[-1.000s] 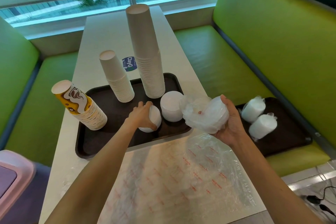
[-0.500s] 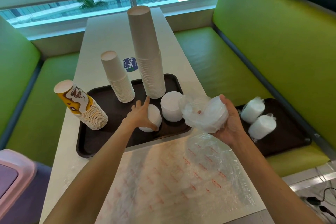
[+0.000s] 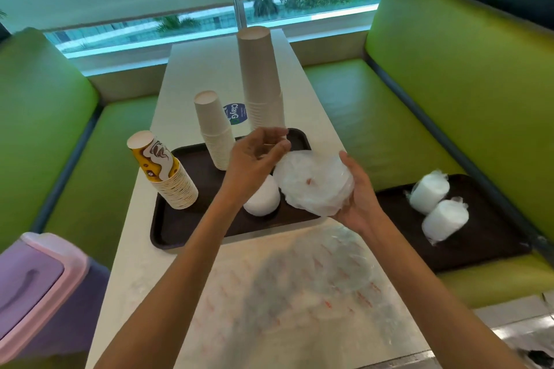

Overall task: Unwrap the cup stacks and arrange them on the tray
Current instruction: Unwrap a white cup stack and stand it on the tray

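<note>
Over the dark brown tray (image 3: 168, 237), we are gripping a clear-wrapped white cup stack (image 3: 311, 186) in our right hand (image 3: 359, 198); our left hand (image 3: 251, 162) is hovering alongside, fingers (image 3: 269, 150) half-curled, hold unclear.

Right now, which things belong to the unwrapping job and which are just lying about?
Job: wrapped stack in the right hand; left hand next to it; table tray with its unwrapped stacks; two wrapped stacks on the bench tray.
Lying about: empty wrapper on the table; pink-lidded bin; blue sticker.
</note>
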The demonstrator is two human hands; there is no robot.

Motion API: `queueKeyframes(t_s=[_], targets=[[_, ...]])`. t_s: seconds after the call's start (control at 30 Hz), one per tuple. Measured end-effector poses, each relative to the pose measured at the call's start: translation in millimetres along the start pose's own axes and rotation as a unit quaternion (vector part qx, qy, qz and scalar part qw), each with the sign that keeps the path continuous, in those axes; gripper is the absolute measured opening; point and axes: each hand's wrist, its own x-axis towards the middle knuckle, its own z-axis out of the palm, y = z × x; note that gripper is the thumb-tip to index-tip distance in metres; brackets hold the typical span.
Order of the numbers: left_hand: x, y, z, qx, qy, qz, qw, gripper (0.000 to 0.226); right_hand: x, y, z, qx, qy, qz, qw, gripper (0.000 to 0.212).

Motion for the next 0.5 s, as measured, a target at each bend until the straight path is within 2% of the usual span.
queueKeyframes(t_s=[0.13,0.3,0.5], targets=[[-18.2,0.6,19.1,0.031,-0.057,0.003,0.998,0.019,-5.3,5.3,13.7,-0.021,-0.028,0.010,0.999,0.049],[-38.4,-2.4,21.1,0.133,-0.072,-0.013,0.988,0.026,-8.8,9.1,17.3,-0.073,-0.017,0.034,0.997,0.069],[-70.7,-12.6,23.5,0.093,-0.074,-0.074,0.990,0.033,-12.4,15.1,22.9,-0.085,0.040,0.032,0.995,0.088]])
